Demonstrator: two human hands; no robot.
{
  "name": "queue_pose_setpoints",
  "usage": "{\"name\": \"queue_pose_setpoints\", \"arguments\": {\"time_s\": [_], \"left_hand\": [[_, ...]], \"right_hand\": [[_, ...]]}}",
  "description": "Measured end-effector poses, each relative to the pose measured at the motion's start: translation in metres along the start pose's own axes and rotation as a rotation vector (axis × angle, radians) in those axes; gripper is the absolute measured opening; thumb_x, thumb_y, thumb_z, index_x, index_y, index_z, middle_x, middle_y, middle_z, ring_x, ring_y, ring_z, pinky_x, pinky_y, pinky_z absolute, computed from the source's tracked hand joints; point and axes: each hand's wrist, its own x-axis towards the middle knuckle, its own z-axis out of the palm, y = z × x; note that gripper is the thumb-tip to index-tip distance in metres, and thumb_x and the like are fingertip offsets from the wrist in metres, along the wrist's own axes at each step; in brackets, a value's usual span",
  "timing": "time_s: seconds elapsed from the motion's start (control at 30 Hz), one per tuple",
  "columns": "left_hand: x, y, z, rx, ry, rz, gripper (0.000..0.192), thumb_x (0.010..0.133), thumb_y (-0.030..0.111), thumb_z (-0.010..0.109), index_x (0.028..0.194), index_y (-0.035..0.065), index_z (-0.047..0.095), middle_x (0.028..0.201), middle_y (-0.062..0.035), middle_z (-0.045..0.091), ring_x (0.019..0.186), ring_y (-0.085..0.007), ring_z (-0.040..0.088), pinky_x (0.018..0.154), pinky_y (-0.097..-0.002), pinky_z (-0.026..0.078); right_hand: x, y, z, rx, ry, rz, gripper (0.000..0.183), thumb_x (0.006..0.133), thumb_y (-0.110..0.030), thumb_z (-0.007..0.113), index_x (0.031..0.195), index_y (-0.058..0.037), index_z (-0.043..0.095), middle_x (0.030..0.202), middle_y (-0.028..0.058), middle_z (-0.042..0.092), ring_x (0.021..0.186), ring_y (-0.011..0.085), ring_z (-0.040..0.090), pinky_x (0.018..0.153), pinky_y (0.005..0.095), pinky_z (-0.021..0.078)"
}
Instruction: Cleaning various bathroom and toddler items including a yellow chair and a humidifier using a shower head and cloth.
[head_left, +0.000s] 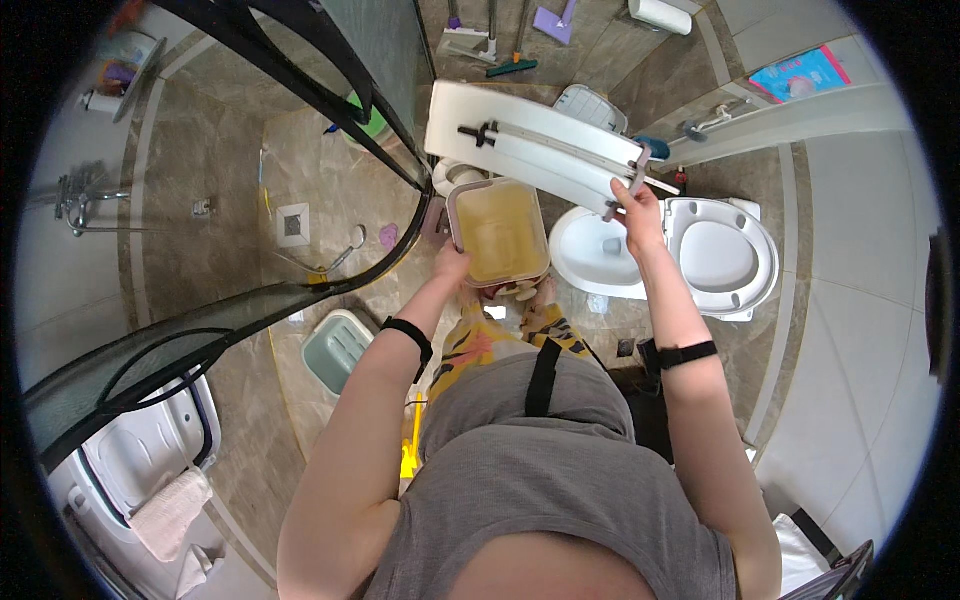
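Note:
My right hand (639, 214) grips one end of a long white panel (499, 105), which has rails and black fittings along it and a greyish-pink bracket near my fingers. The panel is held tilted above the floor, between the toilet and the glass screen. My left hand (451, 264) grasps the near-left rim of a square plastic bin (501, 229) with a greyish-pink edge. Its inside looks yellowish; whether that is liquid or the bin's wall I cannot tell. The bin stands in front of my feet, and the panel's lower edge passes over its far side.
On the right is a toilet (600, 255) with its lid (718, 255) raised. A curved black-framed shower screen (397, 259) bounds the left side. Near my left arm sits a grey-green basin (337, 352). Brushes and a squeegee (511, 69) lean on the far wall.

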Motion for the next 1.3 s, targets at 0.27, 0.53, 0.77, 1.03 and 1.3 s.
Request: {"name": "queue_pose_setpoints", "arguments": {"time_s": [0.27, 0.53, 0.77, 1.03, 1.3], "left_hand": [[-0.008, 0.002, 0.021, 0.092, -0.049, 0.077, 0.046, 0.072, 0.017, 0.061, 0.113, 0.0006, 0.049, 0.102, -0.0184, 0.060, 0.093, -0.0314, 0.058, 0.077, -0.0357, 0.046], [-0.009, 0.014, 0.021, 0.027, -0.116, 0.188, 0.050, 0.071, 0.019, 0.055, 0.119, 0.0094, 0.046, 0.104, -0.0211, 0.058, 0.096, -0.0368, 0.055, 0.080, -0.0430, 0.044], [-0.011, 0.021, 0.022, 0.162, -0.158, 0.207, 0.056, 0.071, 0.019, 0.055, 0.124, 0.0083, 0.041, 0.102, -0.0224, 0.058, 0.093, -0.0373, 0.055, 0.078, -0.0431, 0.045], [-0.021, 0.019, 0.024, 0.199, -0.200, 0.224, 0.064, 0.073, 0.022, 0.055, 0.132, 0.0088, 0.033, 0.102, -0.0207, 0.059, 0.093, -0.0365, 0.056, 0.080, -0.0410, 0.046], [-0.037, 0.007, 0.032, 0.314, -0.208, 0.223, 0.069, 0.073, 0.029, 0.056, 0.136, 0.0168, 0.029, 0.097, -0.0189, 0.060, 0.098, -0.0372, 0.054, 0.092, -0.0450, 0.035]], "right_hand": [[-0.034, -0.024, -0.035, -0.763, -0.008, -0.651, 0.020, 0.073, -0.011, 0.070, 0.083, 0.0009, 0.058, 0.112, 0.0134, 0.051, 0.101, 0.0214, 0.047, 0.083, 0.0298, 0.0387], [-0.057, -0.054, -0.034, -1.075, -0.355, -0.864, 0.018, 0.067, -0.002, 0.069, 0.080, -0.0012, 0.057, 0.122, 0.0128, 0.047, 0.126, 0.0346, 0.033, 0.101, 0.0408, 0.0310], [-0.046, -0.029, -0.015, -1.342, -0.694, -1.266, 0.012, 0.062, -0.007, 0.062, 0.066, -0.0079, 0.051, 0.115, 0.0048, 0.053, 0.121, 0.0247, 0.040, 0.105, 0.0458, 0.0277], [-0.015, 0.050, 0.006, -1.539, -1.037, -1.488, 0.013, 0.067, -0.014, 0.056, 0.079, -0.0176, 0.060, 0.111, -0.0024, 0.053, 0.118, 0.0155, 0.040, 0.103, 0.0388, 0.0294], [0.019, 0.127, 0.011, -1.592, -1.155, -1.480, 0.017, 0.068, -0.019, 0.056, 0.084, -0.0175, 0.061, 0.103, -0.0036, 0.053, 0.111, 0.0164, 0.043, 0.096, 0.0367, 0.0320]]}}
